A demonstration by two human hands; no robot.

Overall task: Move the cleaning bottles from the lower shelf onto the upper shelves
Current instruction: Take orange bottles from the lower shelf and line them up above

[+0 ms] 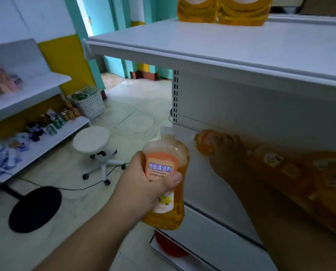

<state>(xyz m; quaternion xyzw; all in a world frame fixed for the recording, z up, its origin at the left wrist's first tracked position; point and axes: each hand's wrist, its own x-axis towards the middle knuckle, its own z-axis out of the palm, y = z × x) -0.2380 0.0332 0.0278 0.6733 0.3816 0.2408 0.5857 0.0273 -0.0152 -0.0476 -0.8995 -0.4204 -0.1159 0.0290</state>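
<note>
We can read "地板清洁剂" in blue-outlined white characters on the peach label of the orange bottle gripped in our left hand, just above the thumb. The smaller print under it, and the labels on the bottles by our right hand, are too blurred to read.

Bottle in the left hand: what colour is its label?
Pale orange, with blue-outlined white characters, on the bottle held by the left hand; head view shows it.
</note>
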